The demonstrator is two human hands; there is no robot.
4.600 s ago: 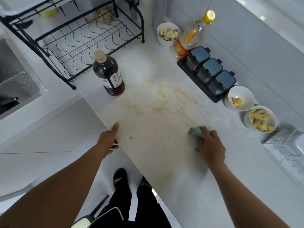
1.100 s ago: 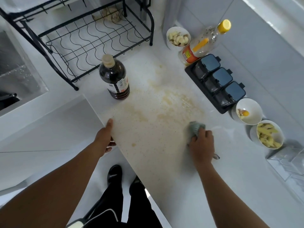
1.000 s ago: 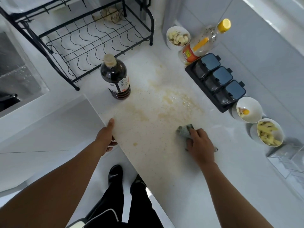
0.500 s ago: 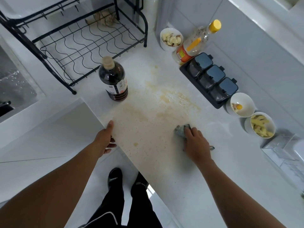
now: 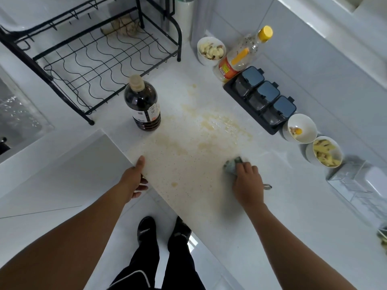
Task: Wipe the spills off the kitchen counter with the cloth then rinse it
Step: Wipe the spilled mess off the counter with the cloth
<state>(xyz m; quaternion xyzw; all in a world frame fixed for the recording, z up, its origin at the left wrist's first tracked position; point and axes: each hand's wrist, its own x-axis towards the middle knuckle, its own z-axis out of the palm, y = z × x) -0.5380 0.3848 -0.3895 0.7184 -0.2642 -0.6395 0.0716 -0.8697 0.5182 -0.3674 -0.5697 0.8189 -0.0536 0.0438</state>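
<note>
Sink (image 5: 18, 114) steel showed at the far left, with a black wire rack (image 5: 100, 59) beside it on the white bench (image 5: 293, 206). The left hand (image 5: 134, 181) gripped the bench's near edge, thumb on top and fingers curled under the lip. Behind it stood a dark sauce bottle (image 5: 143, 105) with a tan cap, upright. Yellowish spills (image 5: 209, 130) spread across the middle of the bench as smears, wet patches and small drops, reaching from near the bottle toward the cloth. The cloth (image 5: 231, 164) was a small grey-green wad, bunched up and lying on the bench at the right edge of the spills. The right hand (image 5: 248, 185) pressed down on it with fingers curled over it, covering most of it, so only its front end showed. Along the wall sat a bowl of garlic (image 5: 211, 51), a yellow-capped bottle (image 5: 243, 55), a black three-jar spice set (image 5: 263, 99) and two more white bowls (image 5: 314, 141).
</note>
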